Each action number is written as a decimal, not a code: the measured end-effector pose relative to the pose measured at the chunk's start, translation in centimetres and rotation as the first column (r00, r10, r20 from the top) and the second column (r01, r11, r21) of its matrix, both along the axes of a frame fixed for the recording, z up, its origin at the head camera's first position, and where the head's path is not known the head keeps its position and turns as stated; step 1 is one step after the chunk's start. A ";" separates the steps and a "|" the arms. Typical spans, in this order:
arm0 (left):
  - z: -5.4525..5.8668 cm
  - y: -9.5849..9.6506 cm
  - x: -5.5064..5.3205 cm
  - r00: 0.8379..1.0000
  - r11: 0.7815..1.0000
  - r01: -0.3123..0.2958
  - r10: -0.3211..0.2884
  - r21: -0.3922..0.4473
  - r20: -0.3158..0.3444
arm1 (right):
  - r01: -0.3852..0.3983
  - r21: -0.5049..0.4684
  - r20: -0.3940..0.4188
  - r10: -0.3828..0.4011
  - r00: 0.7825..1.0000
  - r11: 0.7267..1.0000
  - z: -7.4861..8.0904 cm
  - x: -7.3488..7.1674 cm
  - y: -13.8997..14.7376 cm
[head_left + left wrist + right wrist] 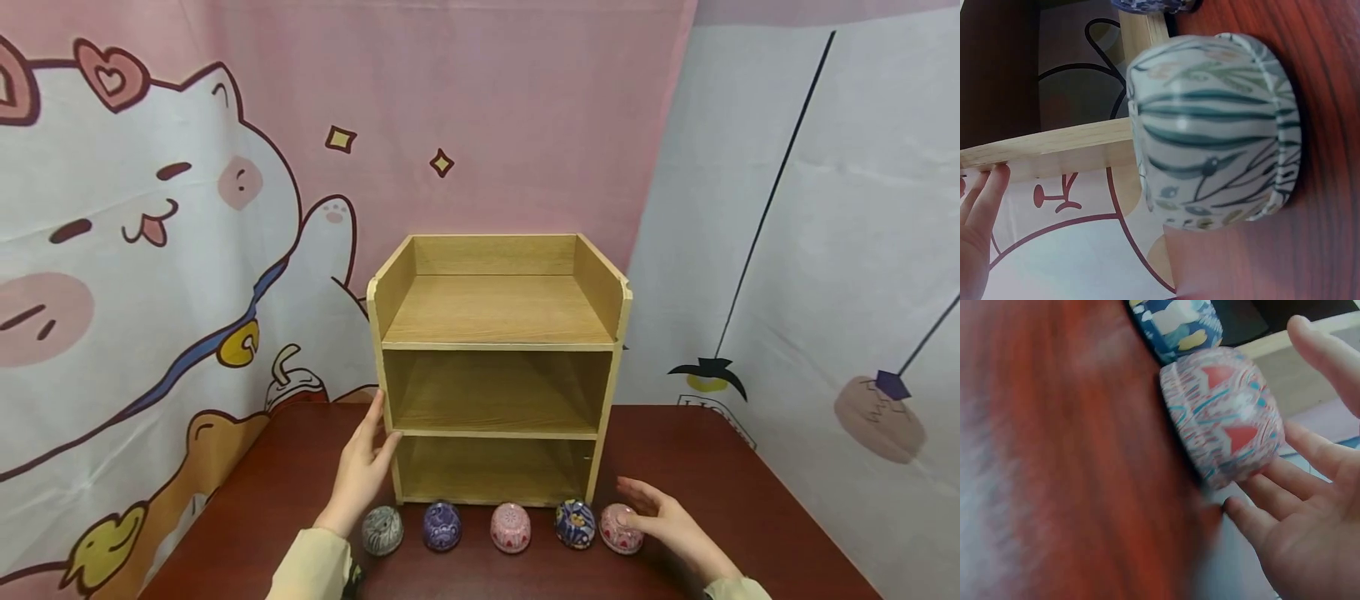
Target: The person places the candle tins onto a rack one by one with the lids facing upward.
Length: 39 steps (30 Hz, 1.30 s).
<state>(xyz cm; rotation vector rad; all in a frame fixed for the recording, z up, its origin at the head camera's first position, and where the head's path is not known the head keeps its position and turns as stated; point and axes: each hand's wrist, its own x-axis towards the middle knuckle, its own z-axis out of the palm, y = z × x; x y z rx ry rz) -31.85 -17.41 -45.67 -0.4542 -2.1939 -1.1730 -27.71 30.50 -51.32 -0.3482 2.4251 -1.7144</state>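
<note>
My left hand (360, 467) rests its straight fingers against the left side of a small wooden shelf unit (498, 345). Just right of that wrist sits a rounded tin with green and grey leaf patterns (382, 531), large in the left wrist view. On the right, my right hand (667, 521) is beside a pink tin with red hearts (621, 529). In the right wrist view its fingers (1291, 478) reach along the tin's far side, while the thumb (1329, 353) stands apart from it.
Between these two tins, along the shelf's front, stand a purple tin (442, 526), another pink tin (511, 528) and a blue floral tin (575, 524). Everything is on a dark red wooden table (720, 467). A cartoon-printed curtain (510, 100) hangs behind.
</note>
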 end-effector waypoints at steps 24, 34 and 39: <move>0.2 -0.1 0.6 1.000 0.999 -0.019 0.020 0.038 -0.022 | -0.153 -0.131 0.053 0.161 0.986 0.979 -1.8 0.8 1.3; 0.2 -0.1 0.8 0.999 0.999 -0.039 0.040 0.031 -0.015 | -0.075 -0.054 0.061 0.078 0.995 0.996 -1.8 0.9 0.7; -0.1 0.0 0.9 0.998 0.998 -0.056 0.056 0.020 0.006 | -0.051 -0.018 0.054 0.052 0.997 0.999 -1.8 0.9 0.4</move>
